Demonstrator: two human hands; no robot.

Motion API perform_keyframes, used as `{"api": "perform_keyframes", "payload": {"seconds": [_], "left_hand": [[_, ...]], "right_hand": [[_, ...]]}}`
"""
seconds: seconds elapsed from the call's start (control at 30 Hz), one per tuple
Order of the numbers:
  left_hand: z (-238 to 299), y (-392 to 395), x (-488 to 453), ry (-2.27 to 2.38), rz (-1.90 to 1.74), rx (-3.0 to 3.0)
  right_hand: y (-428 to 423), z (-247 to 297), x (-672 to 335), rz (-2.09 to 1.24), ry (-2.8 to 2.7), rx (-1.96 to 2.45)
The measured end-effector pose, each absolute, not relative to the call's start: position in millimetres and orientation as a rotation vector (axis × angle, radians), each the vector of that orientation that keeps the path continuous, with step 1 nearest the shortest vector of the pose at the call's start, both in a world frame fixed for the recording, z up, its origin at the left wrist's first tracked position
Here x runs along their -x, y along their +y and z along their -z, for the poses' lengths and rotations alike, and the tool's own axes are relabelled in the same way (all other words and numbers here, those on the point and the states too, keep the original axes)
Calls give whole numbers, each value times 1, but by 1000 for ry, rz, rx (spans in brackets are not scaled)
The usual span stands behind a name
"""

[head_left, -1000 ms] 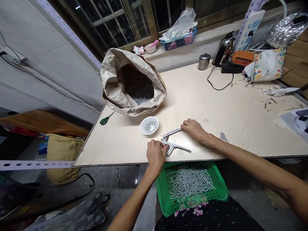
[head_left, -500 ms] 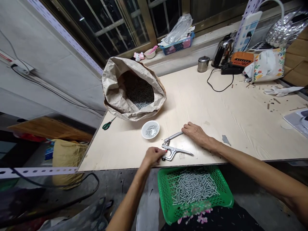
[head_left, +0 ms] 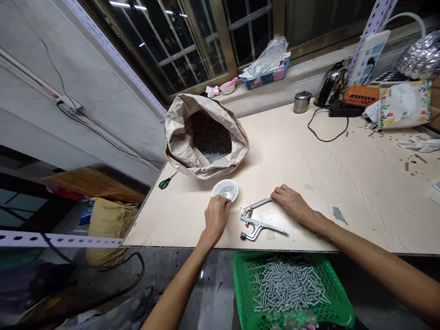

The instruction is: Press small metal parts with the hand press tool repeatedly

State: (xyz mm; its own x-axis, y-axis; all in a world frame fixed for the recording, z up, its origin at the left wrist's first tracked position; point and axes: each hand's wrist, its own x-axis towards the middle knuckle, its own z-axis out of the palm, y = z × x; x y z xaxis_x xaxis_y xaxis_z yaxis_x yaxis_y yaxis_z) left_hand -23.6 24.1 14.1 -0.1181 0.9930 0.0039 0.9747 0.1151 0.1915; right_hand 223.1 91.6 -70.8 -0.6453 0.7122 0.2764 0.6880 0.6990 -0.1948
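Observation:
My left hand (head_left: 217, 215) is at the near rim of a small white bowl (head_left: 233, 185), fingertips pinched together over its edge. Whatever the fingertips may hold is too small to make out. Small shiny metal pieces (head_left: 227, 191) lie in the bowl. My right hand (head_left: 289, 200) grips the end of the upper handle of silver snap pliers (head_left: 258, 225). The pliers lie on the table with handles spread and jaws apart, pointing left. A spring and a small red part show near the jaws.
A green basket (head_left: 241, 293) of short metal pins or screws sits below the table's front edge. Behind the bowl stands an open paper sack (head_left: 178, 137) with dark and silvery pieces. Green-handled scissors (head_left: 165, 183) lie at left, a grey scrap (head_left: 339, 215) at right.
My left hand has left the jaws of the pliers and moved up and left to the bowl. The right hand still grips the handle. The camera view has shifted slightly.

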Motion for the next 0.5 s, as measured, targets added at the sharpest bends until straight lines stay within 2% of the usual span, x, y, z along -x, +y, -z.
{"api": "perform_keyframes", "payload": {"seconds": [0.23, 0.43, 0.5], "left_hand": [[0, 89, 44, 2269, 227, -1943], [-6, 90, 39, 2261, 258, -1990], [-14, 83, 38, 2266, 95, -1999]], "right_hand": [[92, 77, -223, -93, -2541, 1074], [91, 75, -222, -92, -2545, 1121], [83, 69, -221, -75, -2507, 1170]]}}
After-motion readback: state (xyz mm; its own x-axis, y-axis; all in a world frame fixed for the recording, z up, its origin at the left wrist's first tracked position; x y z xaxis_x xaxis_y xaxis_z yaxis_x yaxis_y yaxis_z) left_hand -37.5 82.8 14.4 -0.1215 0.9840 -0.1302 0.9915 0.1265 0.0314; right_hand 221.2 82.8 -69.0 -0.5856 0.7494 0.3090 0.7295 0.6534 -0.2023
